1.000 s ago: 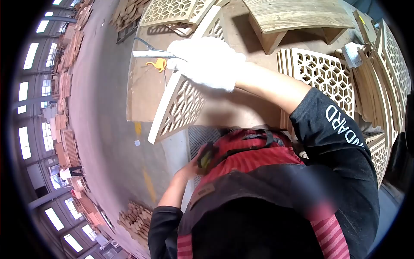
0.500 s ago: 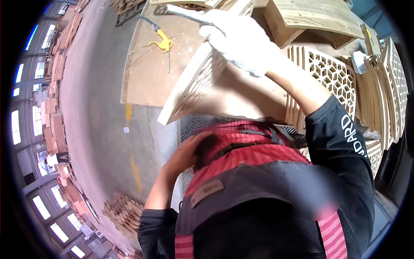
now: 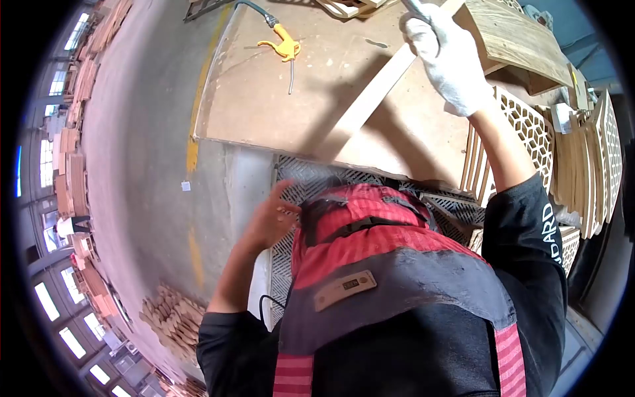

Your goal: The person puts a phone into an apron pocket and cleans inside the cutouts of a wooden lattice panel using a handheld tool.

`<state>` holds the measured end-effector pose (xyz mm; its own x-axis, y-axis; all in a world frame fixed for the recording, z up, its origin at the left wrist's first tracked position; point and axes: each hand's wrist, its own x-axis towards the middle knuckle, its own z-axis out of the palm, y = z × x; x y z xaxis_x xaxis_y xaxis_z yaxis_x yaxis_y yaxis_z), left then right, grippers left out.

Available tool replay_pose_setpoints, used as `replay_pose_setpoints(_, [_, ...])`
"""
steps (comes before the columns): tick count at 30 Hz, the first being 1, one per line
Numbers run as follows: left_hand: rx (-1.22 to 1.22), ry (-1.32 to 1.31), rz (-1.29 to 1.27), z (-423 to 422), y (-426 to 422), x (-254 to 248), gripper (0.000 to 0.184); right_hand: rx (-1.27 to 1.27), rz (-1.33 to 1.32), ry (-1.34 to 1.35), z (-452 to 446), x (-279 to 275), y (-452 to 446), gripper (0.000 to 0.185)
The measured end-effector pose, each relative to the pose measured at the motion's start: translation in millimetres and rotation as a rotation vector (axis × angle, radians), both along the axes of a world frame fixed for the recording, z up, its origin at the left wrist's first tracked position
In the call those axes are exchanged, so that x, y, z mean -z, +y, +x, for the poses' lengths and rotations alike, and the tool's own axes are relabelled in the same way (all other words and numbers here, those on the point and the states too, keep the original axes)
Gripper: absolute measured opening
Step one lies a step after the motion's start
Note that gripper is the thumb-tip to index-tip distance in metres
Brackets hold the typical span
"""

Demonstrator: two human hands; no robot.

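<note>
Panel [image 3: 377, 89] shows edge-on, slanting to the counter's [image 3: 264, 112] front edge; the gloved right hand [image 3: 450, 59] is closed around a tool [image 3: 415, 6], its hold on the panel unclear. The bare left hand [image 3: 270, 218], loosely open beyond that edge, could best steady the near end.

One glove [image 3: 456, 71], one air gun [image 3: 286, 47]
</note>
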<state>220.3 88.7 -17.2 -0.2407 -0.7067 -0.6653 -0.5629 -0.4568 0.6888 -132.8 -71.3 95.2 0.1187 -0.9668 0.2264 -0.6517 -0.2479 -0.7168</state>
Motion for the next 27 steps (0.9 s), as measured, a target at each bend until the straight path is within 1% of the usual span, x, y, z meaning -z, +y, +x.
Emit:
replay_pose_setpoints(1, [-0.090, 0.073, -0.024, 4.2, -1.9, -4.5, 0.075, 0.005, -0.028, 0.022, -3.3, 4.5, -1.7, 0.034])
replay_pose_setpoints(2, [-0.209, -0.027, -0.038, 3.6, -2.4, -9.4, 0.055, 0.012, -0.056, 0.044, -6.6, 9.0, -3.4, 0.031])
replay_pose_setpoints(3, [-0.188, -0.073, -0.087, 9.0, -1.2, -5.6, 0.050, 0.024, -0.137, 0.031, -10.5, 25.8, -9.1, 0.024])
replay_pose_setpoints(4, [-0.165, -0.120, -0.132, 19.0, -1.7, -0.4, 0.045, 0.037, -0.213, 0.016, -11.3, 32.8, -16.3, 0.024])
replay_pose_setpoints(5, [-0.142, -0.165, -0.180, 25.5, 2.5, 8.0, 0.041, 0.038, -0.211, 0.009, -12.8, 33.9, -16.1, 0.024])
replay_pose_setpoints(6, [-0.133, -0.181, -0.238, 27.8, 7.8, 18.4, 0.030, 0.039, -0.207, 0.001, -12.8, 33.2, -14.2, 0.024])
replay_pose_setpoints(8, [-0.176, -0.128, -0.186, 28.8, 18.9, 40.9, 0.027, 0.034, -0.207, -0.036, -9.5, 31.1, -10.5, 0.025])
replay_pose_setpoints(9, [-0.196, -0.101, -0.157, 22.0, 18.9, 40.5, 0.026, 0.045, -0.193, -0.046, -7.3, 30.3, -9.6, 0.025])
replay_pose_setpoints(10, [-0.245, -0.060, -0.044, 14.8, 18.2, 33.3, 0.026, 0.055, -0.179, -0.056, -5.3, 29.2, -9.0, 0.025])
replay_pose_setpoints(12, [-0.137, -0.156, -0.059, -0.1, 16.3, 34.9, 0.027, 0.049, -0.159, -0.064, -8.5, 33.1, -13.8, 0.025])
replay_pose_setpoints(13, [-0.083, -0.202, -0.074, -12.3, 11.6, 23.9, 0.028, 0.034, -0.162, -0.058, -8.3, 31.7, -13.0, 0.025])
replay_pose_setpoints(14, [0.057, -0.358, 0.042, -23.8, 7.3, 6.2, 0.033, 0.019, -0.166, -0.053, -9.3, 30.8, -11.1, 0.025])
replay_pose_setpoints(17, [0.168, -0.273, 0.033, -25.9, 7.3, 2.7, 0.034, 0.004, -0.164, -0.097, -5.2, 31.6, -10.8, 0.026])
replay_pose_setpoints(18, [0.072, -0.151, 0.149, -23.1, 2.1, -1.3, 0.032, 0.046, -0.141, -0.114, -0.8, 27.1, -12.5, 0.014])
replay_pose_setpoints(21, [0.010, 0.001, 0.178, -14.4, 3.7, 1.3, 0.028, 0.024, -0.139, -0.073, 0.9, 20.6, -7.0, 0.015])
replay_pose_setpoints(22, [0.056, -0.051, 0.153, -14.6, 2.1, -3.2, 0.026, -0.003, -0.180, -0.010, -2.1, 22.5, -8.7, 0.016])
replay_pose_setpoints(24, [0.149, -0.153, 0.106, -19.0, -0.7, -17.1, 0.023, -0.012, -0.166, -0.039, 0.7, 19.2, -6.2, 0.016])
replay_pose_setpoints(27, [0.133, -0.248, -0.037, -36.3, -0.6, -25.5, 0.017, -0.020, -0.139, -0.036, 2.1, 12.8, -2.9, 0.016])
